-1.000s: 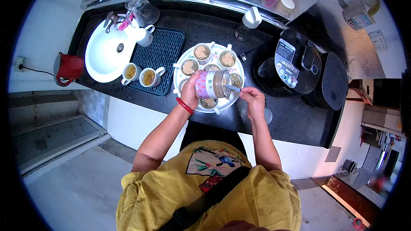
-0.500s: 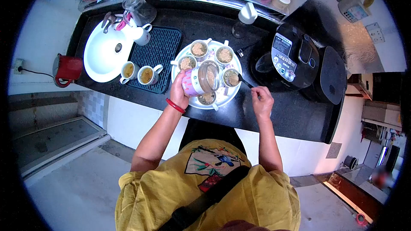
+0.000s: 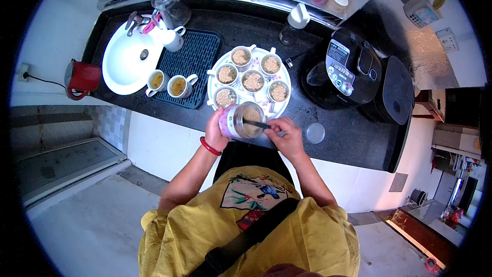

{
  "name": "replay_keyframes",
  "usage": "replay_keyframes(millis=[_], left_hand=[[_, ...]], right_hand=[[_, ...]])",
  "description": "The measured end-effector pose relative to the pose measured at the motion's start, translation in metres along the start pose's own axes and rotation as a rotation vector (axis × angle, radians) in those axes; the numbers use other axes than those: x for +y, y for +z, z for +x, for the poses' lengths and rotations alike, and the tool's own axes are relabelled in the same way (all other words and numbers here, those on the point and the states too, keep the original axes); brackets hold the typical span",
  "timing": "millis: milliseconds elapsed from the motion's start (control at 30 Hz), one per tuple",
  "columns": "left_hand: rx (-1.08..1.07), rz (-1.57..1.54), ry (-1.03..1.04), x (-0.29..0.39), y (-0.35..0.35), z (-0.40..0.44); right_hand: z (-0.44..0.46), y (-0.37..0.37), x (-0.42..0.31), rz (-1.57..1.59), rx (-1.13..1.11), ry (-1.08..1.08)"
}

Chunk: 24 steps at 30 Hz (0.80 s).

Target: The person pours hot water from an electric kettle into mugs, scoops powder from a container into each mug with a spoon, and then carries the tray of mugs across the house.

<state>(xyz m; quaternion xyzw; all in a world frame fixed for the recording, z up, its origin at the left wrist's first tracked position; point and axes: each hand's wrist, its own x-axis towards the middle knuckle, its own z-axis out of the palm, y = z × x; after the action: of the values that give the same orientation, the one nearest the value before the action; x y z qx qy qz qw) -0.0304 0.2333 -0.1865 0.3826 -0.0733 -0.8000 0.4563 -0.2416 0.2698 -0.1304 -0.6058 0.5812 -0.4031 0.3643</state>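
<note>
Spoon (image 3: 257, 124) moved from cup (image 3: 278, 92) into jar (image 3: 237, 124) near counter's (image 3: 348, 136) front edge; we saw right hand (image 3: 288, 137) pinching spoon, left hand (image 3: 216, 131) clamped round jar; overtilting could've spilled powder (image 3: 250, 113).

Beside the glossy white tray (image 3: 260, 57) I see a smooth, see-through jar (image 3: 238, 121), and beneath the tray, shiny stone-like counter (image 3: 335, 131).
</note>
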Motion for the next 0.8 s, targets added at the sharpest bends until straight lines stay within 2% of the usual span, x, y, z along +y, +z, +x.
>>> replay_keyframes(millis=[33, 67, 133, 200, 267, 333, 367, 533, 600, 633, 667, 700, 733, 767, 800], left_hand=[[-0.024, -0.068, -0.059, -0.003, -0.002, -0.005], [-0.044, -0.137, -0.116, -0.005, -0.005, -0.011], [-0.059, -0.162, -0.125, -0.011, -0.020, -0.018], [-0.054, -0.215, -0.180, -0.013, -0.031, -0.029], [-0.044, -0.200, -0.160, -0.014, -0.044, -0.038], [-0.024, -0.265, -0.199, -0.018, -0.062, -0.047], [-0.017, -0.275, -0.204, -0.017, -0.065, -0.054], [-0.057, -0.246, -0.154, -0.016, -0.091, -0.077], [-0.083, -0.283, -0.170, -0.013, -0.088, -0.089], [-0.141, -0.282, -0.158, -0.009, -0.085, -0.096], [-0.137, -0.291, -0.146, -0.007, -0.084, -0.102], [-0.087, -0.263, -0.159, -0.006, -0.084, -0.108], [-0.039, -0.233, -0.174, -0.007, -0.086, -0.113], [-0.043, -0.240, -0.169, -0.009, -0.089, -0.117], [-0.007, -0.237, -0.173, -0.011, -0.094, -0.121]], right_hand=[[-0.001, 0.004, 0.003, -0.115, -0.065, -0.168], [-0.004, 0.004, 0.009, -0.111, -0.070, -0.171], [-0.011, -0.008, 0.029, -0.056, 0.075, 0.014], [-0.011, -0.034, 0.062, -0.385, 0.141, 0.105], [-0.022, -0.052, 0.101, -0.802, 0.131, 0.374], [-0.033, -0.060, 0.125, -0.962, 0.005, 0.611], [-0.038, -0.062, 0.131, -0.918, -0.055, 0.671], [-0.049, -0.050, 0.160, -0.898, -0.064, 0.549], [-0.040, -0.042, 0.154, -0.620, 0.017, 0.609], [-0.039, -0.034, 0.165, -0.291, 0.011, 0.509], [-0.030, -0.018, 0.124, 0.155, -0.055, 0.546], [-0.027, -0.002, 0.082, 0.239, -0.127, 0.534], [-0.028, 0.014, 0.065, 0.298, -0.221, 0.421], [-0.027, 0.030, 0.020, 0.316, -0.389, 0.351], [-0.029, 0.046, -0.007, 0.350, -0.548, 0.385]])
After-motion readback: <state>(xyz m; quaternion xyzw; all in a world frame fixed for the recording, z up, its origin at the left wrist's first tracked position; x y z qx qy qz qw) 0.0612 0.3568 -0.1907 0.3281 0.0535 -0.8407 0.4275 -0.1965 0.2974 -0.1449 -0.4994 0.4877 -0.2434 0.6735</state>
